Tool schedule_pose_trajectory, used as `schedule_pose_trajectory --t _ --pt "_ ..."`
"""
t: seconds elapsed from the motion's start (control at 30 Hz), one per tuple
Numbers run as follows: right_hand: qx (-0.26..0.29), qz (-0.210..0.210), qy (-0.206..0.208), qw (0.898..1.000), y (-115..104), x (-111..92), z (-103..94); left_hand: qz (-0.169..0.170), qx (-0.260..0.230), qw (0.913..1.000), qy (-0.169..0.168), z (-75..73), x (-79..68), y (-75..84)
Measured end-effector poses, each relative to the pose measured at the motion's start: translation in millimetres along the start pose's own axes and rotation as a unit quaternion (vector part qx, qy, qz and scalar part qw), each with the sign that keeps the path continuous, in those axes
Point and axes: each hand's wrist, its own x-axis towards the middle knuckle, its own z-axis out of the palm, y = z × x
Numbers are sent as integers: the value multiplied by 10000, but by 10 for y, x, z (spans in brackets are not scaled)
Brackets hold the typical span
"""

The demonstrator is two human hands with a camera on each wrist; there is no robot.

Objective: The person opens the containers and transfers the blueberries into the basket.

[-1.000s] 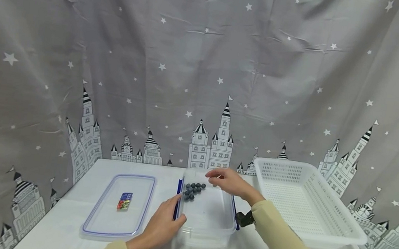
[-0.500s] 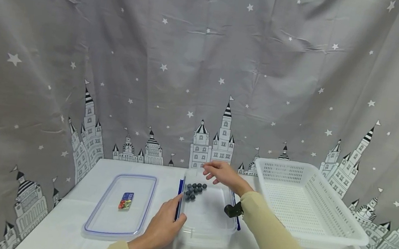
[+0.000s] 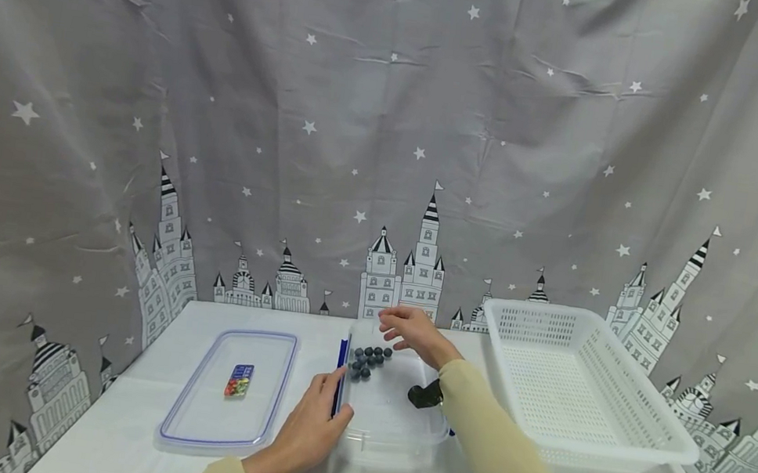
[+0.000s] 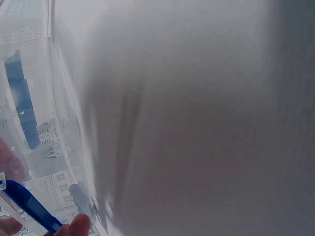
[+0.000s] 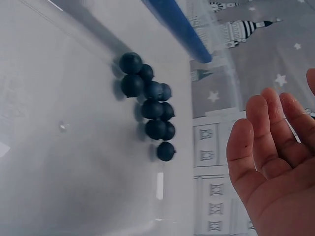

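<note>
Blue-black berries (image 3: pixel 371 360) unmoved | right hand (image 3: pixel 417 333) shifted left, fingers loosely extended | left hand (image 3: pixel 313 422) fingers relaxed against clear box (image 3: pixel 390 437)

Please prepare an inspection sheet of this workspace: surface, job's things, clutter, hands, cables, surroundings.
Surface: white tabletop.
Job's things: clear plastic container with blue latches; blueberries inside, bunched toward its far left part in the head view.
Clutter: clear lid with blue rim and small printed label, left of the container; white perforated basket, right of it.
Hands: left hand rests at the container's left side; right hand hovers above its far end, nothing seen in it.
Cables: nothing seen.
Surroundings: grey curtain printed with stars and castles.
</note>
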Motion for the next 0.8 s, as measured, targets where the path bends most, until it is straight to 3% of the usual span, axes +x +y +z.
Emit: schedule_pose_trajectory --t 0.43,0.8 --pt "405 372 56 9985 186 77 177 -23 -133 9999 -63 -2 -24 4" --pt "311 763 155 9965 346 90 325 -20 -124 9999 -117 -13 -25 -3"
